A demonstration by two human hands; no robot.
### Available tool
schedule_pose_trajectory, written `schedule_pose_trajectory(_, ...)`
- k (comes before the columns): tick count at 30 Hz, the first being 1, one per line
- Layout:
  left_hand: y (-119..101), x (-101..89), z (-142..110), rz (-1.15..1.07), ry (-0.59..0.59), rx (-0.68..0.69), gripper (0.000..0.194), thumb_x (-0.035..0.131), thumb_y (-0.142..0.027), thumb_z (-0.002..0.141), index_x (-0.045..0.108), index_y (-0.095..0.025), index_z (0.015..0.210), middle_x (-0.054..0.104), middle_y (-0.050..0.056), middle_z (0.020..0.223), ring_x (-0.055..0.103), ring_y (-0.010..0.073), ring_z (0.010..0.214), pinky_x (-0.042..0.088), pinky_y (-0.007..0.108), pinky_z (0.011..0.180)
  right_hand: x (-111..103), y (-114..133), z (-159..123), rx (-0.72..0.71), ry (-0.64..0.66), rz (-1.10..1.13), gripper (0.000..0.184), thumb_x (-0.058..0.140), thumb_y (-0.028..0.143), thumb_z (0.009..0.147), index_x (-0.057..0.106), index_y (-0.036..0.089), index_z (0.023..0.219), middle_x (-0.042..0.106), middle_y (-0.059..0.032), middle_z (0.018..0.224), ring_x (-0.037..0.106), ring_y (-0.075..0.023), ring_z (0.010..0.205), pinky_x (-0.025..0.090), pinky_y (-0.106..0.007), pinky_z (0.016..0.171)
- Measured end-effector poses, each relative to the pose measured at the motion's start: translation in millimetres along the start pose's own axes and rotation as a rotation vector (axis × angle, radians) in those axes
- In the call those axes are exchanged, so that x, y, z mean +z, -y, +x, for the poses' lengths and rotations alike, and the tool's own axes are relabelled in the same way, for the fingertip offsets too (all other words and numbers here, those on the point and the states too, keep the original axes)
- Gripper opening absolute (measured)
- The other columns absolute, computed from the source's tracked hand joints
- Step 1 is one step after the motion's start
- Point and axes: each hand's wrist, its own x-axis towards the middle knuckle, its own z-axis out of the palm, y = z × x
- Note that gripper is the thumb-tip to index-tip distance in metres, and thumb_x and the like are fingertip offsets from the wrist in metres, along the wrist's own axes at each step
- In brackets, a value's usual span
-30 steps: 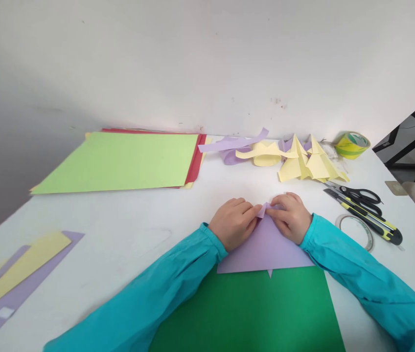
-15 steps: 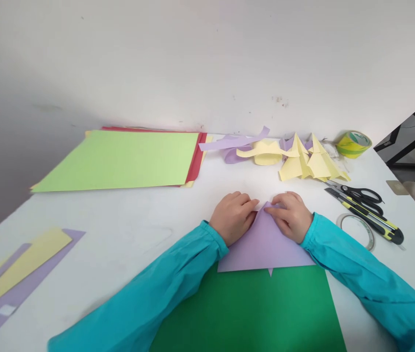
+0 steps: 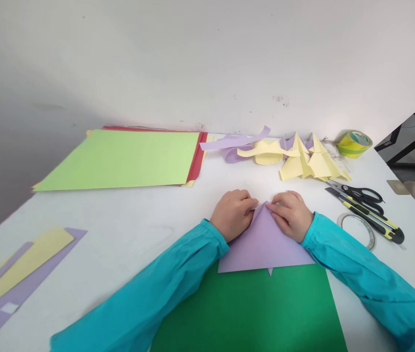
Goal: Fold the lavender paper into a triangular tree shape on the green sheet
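Observation:
A folded sheet of purple paper [image 3: 266, 244] lies over the far end of a green sheet [image 3: 259, 308], its peak pointing away from me. My left hand [image 3: 234, 215] is closed on the paper's left slope near the top, thumb and forefinger pinching the edge. On the other side, my right hand [image 3: 291, 215] pinches the paper close to the peak. A small purple tip pokes out below the paper's near edge. The fold's underside is hidden.
Coloured sheets [image 3: 126, 159] are stacked at the back left; cut strips [image 3: 27, 269] lie front left. Folded yellow paper shapes [image 3: 313, 161] stand by the wall. Scissors [image 3: 363, 195], a yellow-black utility knife [image 3: 369, 217], a narrow tape roll [image 3: 357, 231] and yellow tape [image 3: 354, 144] are right.
Both hands keep their hold on the purple paper, with only slight finger movement near the peak. The whole view has shifted a little.

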Motion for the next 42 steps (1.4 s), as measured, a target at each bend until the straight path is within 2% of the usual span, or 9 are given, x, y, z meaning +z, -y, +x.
schedule_pose_trajectory(5,-4.1,-2.9,5.3,0.154,0.111,-0.078,0.031,0.052,-0.007,0.075,0.069,-0.017,0.098,0.064,0.006,0.083,0.059,0.0191,0.071,0.044,0.033,0.064,-0.5,0.3,1.8,-0.003,-0.028,0.031,0.023,0.051,0.019,0.086,0.068,0.02,0.101,0.062,-0.0089,0.097,0.055,-0.0216,0.094,0.041,-0.045,0.089)
schedule_pose_trajectory(11,-3.8,-9.9,6.4,0.228,0.227,-0.104,0.029,0.058,-0.012,0.077,0.067,-0.02,0.103,0.063,0.006,0.09,0.061,0.021,0.078,0.044,0.035,0.067,-0.9,-0.2,1.3,0.003,-0.024,0.031,0.023,0.051,0.02,0.086,0.068,0.021,0.102,0.062,-0.008,0.097,0.056,-0.0209,0.093,0.041,-0.045,0.09)
schedule_pose_trajectory(14,-1.7,-9.3,4.3,0.236,0.172,-0.043,0.026,0.059,-0.014,0.078,0.067,-0.018,0.103,0.064,0.007,0.089,0.06,0.0213,0.079,0.043,0.035,0.067,-1.0,-0.6,0.6,0.01,-0.02,0.026,0.023,0.051,0.021,0.086,0.068,0.021,0.102,0.063,-0.008,0.098,0.056,-0.0212,0.094,0.04,-0.046,0.091)
schedule_pose_trajectory(18,-0.2,-6.6,1.2,0.209,-0.019,0.175,0.03,0.051,-0.011,0.085,0.064,-0.019,0.11,0.066,0.007,0.095,0.058,0.0187,0.08,0.042,0.033,0.07,-1.1,-0.7,0.2,0.017,-0.012,0.015,0.022,0.052,0.021,0.086,0.067,0.021,0.102,0.063,-0.0076,0.099,0.056,-0.0211,0.095,0.038,-0.047,0.093)
schedule_pose_trajectory(21,-1.4,-5.2,0.5,0.21,-0.098,0.291,0.032,0.043,-0.009,0.087,0.066,-0.022,0.106,0.066,0.007,0.1,0.056,0.017,0.079,0.04,0.032,0.069,-0.5,-0.8,-0.1,0.018,-0.015,0.011,0.022,0.052,0.021,0.086,0.067,0.021,0.103,0.063,-0.0073,0.099,0.056,-0.0212,0.096,0.037,-0.047,0.094)
schedule_pose_trajectory(25,-2.8,-4.4,1.0,0.12,-0.095,0.241,0.033,0.043,-0.006,0.086,0.069,-0.022,0.098,0.069,0.005,0.093,0.054,0.017,0.078,0.041,0.032,0.069,0.5,-1.4,-0.5,0.007,-0.019,0.019,0.024,0.052,0.021,0.086,0.066,0.02,0.106,0.063,-0.008,0.099,0.056,-0.0218,0.096,0.038,-0.047,0.093)
schedule_pose_trajectory(31,0.8,-7.4,1.0,-0.021,-0.029,0.211,0.036,0.043,-0.005,0.084,0.069,-0.021,0.103,0.07,0.005,0.094,0.055,0.0185,0.082,0.042,0.033,0.071,0.4,-0.9,-0.6,0.049,0.001,0.005,0.029,0.052,0.025,0.086,0.062,0.019,0.113,0.063,-0.0098,0.103,0.054,-0.0235,0.1,0.038,-0.047,0.093)
schedule_pose_trajectory(42,2.4,-10.1,1.1,0.06,-0.034,0.295,0.033,0.043,-0.003,0.081,0.07,-0.015,0.097,0.072,0.005,0.094,0.055,0.0199,0.08,0.041,0.034,0.069,-1.5,3.0,0.8,0.07,0.049,-0.051,0.031,0.049,0.024,0.087,0.064,0.018,0.113,0.06,-0.0121,0.108,0.051,-0.0251,0.101,0.037,-0.049,0.093)
